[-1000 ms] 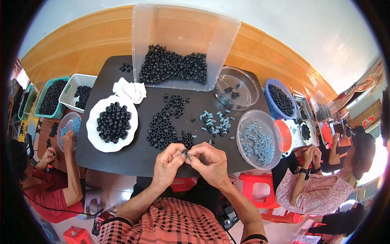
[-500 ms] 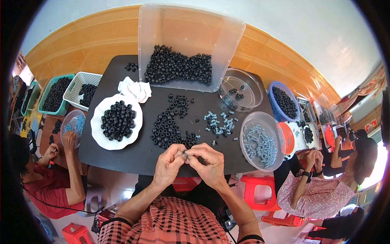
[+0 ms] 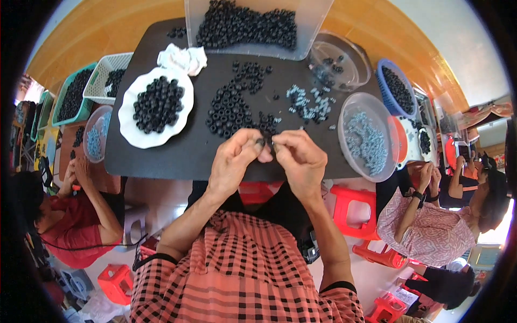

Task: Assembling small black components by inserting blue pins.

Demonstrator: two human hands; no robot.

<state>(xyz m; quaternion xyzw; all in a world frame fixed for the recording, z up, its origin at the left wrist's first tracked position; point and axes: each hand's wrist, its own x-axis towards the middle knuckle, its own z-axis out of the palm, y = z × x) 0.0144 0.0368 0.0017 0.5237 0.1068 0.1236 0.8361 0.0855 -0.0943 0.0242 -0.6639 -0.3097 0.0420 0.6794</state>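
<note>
My left hand (image 3: 235, 159) and my right hand (image 3: 302, 161) meet over the table's near edge, both closed in a pinch. Something small and dark shows between the fingertips; it is too small to make out. Just beyond lies a spread of black round pieces with holes (image 3: 229, 110). To its right are scattered small blue-grey, coil-like pieces (image 3: 311, 102). A white scalloped plate (image 3: 129, 121) on the left is heaped with more black pieces. On the right, a clear round tub (image 3: 381, 171) holds many blue-grey pieces.
At the back stands a large clear bin (image 3: 312, 37) of black pieces, beside a round clear container (image 3: 353, 75). A crumpled white cloth (image 3: 182, 58) lies behind the plate. Co-workers sit at both sides, near a red stool (image 3: 355, 207) and filled baskets (image 3: 396, 94).
My view has tilted downward, so the table sits higher in it. My hands have come slightly apart at the fingertips. The left co-worker's hand has left the bowl and joined the other hand.
</note>
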